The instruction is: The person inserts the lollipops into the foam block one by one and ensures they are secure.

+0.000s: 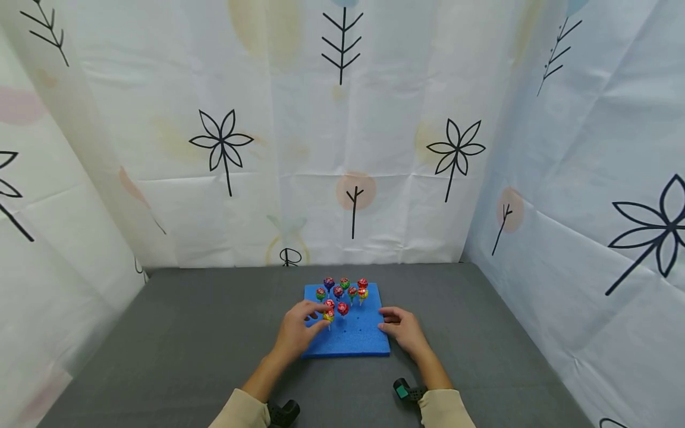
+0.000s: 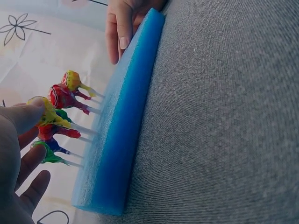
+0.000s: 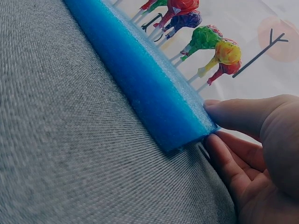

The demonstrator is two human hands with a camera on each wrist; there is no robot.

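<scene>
Pinching the yellow lollipop [image 1: 329, 315] by its wrapped head between thumb and fingertips, the left hand [image 1: 299, 330] makes the working grip; that lollipop stands upright, stick down into the blue foam block [image 1: 364, 342], at the near-left corner of the cluster and directly under the hand, its long axis vertical. Ten lollipops can be counted, all in the far half of the one block on the grey worktop [image 1: 160, 333]. Right hand [image 1: 402, 329] steadies the block's right edge with thumb on top, well apart from the sweets.
</scene>
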